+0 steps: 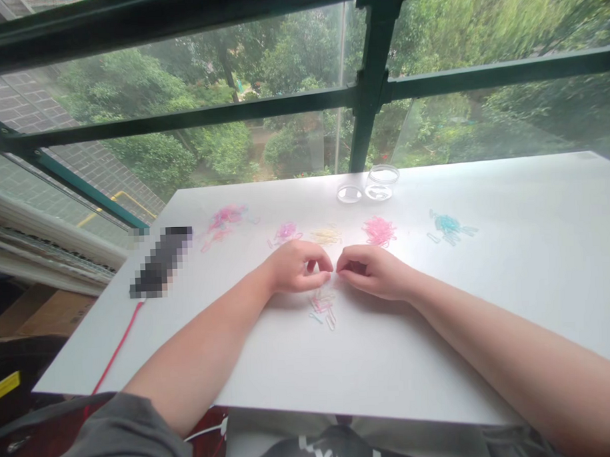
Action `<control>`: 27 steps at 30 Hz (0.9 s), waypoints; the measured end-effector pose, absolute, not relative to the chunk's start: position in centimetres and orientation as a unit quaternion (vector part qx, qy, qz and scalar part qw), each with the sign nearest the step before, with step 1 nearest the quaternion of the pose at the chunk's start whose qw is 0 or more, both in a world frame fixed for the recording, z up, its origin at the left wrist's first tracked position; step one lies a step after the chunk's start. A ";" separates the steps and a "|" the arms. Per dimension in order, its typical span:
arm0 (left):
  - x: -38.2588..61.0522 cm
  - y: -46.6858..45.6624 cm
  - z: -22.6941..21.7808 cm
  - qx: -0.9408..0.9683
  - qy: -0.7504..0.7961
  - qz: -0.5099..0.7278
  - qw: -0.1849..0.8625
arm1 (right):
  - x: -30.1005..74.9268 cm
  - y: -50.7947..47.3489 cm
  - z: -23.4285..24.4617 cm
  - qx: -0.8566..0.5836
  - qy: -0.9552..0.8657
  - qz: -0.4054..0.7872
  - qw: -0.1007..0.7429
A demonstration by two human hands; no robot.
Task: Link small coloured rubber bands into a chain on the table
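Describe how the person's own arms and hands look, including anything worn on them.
The left hand and right hand are bare: no gloves, rings or watch show. Both forearms are uncovered. A grey sleeve covers the left upper arm; the right arm shows no sleeve within the frame.

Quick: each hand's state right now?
Left hand: pinched shut; anything held cannot be told.
Right hand: pinched shut; anything held cannot be told.
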State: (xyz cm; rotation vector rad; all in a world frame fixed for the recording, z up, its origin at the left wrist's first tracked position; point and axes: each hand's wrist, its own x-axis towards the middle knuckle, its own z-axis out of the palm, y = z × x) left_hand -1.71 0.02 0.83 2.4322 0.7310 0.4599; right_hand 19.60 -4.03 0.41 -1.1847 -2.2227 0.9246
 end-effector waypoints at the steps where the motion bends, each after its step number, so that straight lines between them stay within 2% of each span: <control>1: -1.7 0.0 0.8 0.907 0.271 0.167 0.275 | 19.6 -4.0 0.4 -0.436 -0.802 0.340 0.226; 17: -1.4 -0.3 0.4 0.900 0.300 0.199 0.244 | 19.3 -4.1 0.7 -0.451 -0.796 0.347 0.205; 27: -1.0 -0.5 0.5 0.896 0.313 0.213 0.231 | 19.1 -4.1 0.6 -0.458 -0.796 0.328 0.221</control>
